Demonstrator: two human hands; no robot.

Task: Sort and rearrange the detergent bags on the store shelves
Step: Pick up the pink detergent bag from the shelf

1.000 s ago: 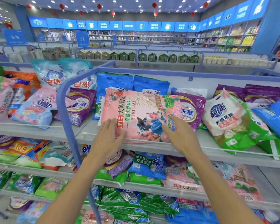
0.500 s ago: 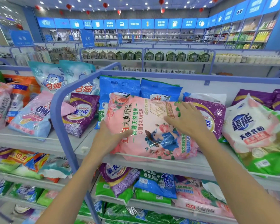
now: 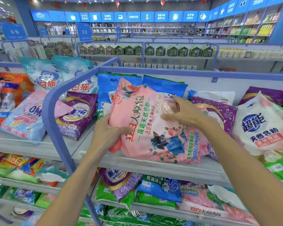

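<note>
While the pink bag (image 3: 155,126) is leaned on the top shelf (image 3: 153,167), its lower left corner is gripped by the left hand (image 3: 107,132). Its long side runs up and back. The right hand (image 3: 185,114) is laid open on its upper right, fingers (image 3: 178,99) spread.

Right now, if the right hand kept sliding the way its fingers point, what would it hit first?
Probably the blue bag standing behind the pink bag. The right hand lies flat on the pink bag, fingers aimed up-left toward the shelf's back; depth is hard to judge.
</note>
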